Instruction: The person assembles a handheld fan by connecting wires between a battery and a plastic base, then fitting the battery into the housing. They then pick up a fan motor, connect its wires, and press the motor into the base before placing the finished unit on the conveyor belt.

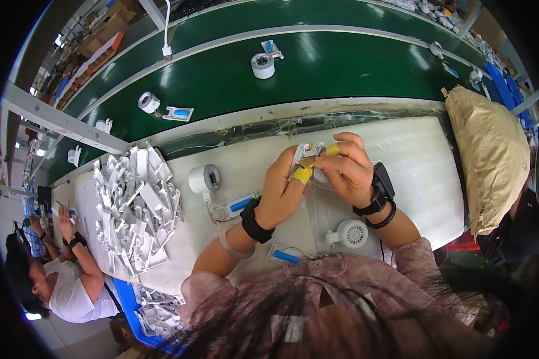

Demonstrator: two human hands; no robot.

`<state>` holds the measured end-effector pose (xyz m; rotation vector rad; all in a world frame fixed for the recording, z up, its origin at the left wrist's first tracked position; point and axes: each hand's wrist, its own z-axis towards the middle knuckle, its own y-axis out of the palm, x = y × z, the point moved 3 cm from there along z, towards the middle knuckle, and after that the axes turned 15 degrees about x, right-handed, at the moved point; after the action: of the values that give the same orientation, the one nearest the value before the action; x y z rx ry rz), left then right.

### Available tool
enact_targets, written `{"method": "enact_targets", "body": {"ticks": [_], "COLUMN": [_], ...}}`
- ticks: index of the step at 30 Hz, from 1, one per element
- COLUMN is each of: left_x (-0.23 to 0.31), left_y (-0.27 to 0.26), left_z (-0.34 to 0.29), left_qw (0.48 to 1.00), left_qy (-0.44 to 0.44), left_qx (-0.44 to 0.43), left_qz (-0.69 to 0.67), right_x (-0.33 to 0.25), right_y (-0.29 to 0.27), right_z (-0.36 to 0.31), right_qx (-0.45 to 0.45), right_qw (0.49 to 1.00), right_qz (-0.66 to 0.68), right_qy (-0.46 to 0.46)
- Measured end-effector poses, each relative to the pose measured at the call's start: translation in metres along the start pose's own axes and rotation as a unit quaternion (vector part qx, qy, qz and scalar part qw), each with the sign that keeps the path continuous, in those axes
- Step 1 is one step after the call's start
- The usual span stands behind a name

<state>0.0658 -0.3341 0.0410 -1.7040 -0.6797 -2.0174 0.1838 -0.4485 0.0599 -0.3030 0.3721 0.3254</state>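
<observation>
Near the middle of the work surface, my left hand (pixel 283 188) and my right hand (pixel 348 172) meet with fingers closed round a small white plastic part (pixel 304 151). Yellow finger covers are on some fingertips, and the fingers hide much of the part. Left of my left hand lies a round white fan unit (pixel 205 179), wired to a white panel bearing a blue cylindrical battery (pixel 241 204). Below my right wrist is a white fan head with a slotted grille (pixel 352 233). Close to my body rests another blue battery (pixel 285 256) on a white piece.
A heap of white plastic parts (pixel 139 209) covers the table's left side, above a blue crate (pixel 127 305) of similar parts. Beyond runs a green conveyor (pixel 353 69) carrying fan units. A brown sack (pixel 488 155) stands right. A co-worker (pixel 84 281) sits far left.
</observation>
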Motion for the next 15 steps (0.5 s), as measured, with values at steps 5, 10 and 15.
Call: {"method": "enact_targets", "body": {"ticks": [5,10,15], "left_x": [-0.0044,-0.007,-0.0101], "left_y": [-0.0007,-0.0021,-0.0006], "left_z": [-0.0002,-0.0014,-0.0032], "left_qw": [0.999,0.998,0.999], "left_qy": [0.013,0.053,0.052], "left_qx": [-0.011,-0.012,-0.009], "left_qz": [-0.027,-0.028,-0.012], "right_x": [0.0012,-0.0005,0.0008], "right_y": [0.0011,0.0013,-0.0002], "right_z": [-0.0004,0.0026,0.0036], "right_qx": [-0.003,0.001,-0.023], "right_qw": [1.0,0.999,0.999], "right_qz": [-0.002,0.012,0.005], "right_qy": [0.013,0.037,0.033]}}
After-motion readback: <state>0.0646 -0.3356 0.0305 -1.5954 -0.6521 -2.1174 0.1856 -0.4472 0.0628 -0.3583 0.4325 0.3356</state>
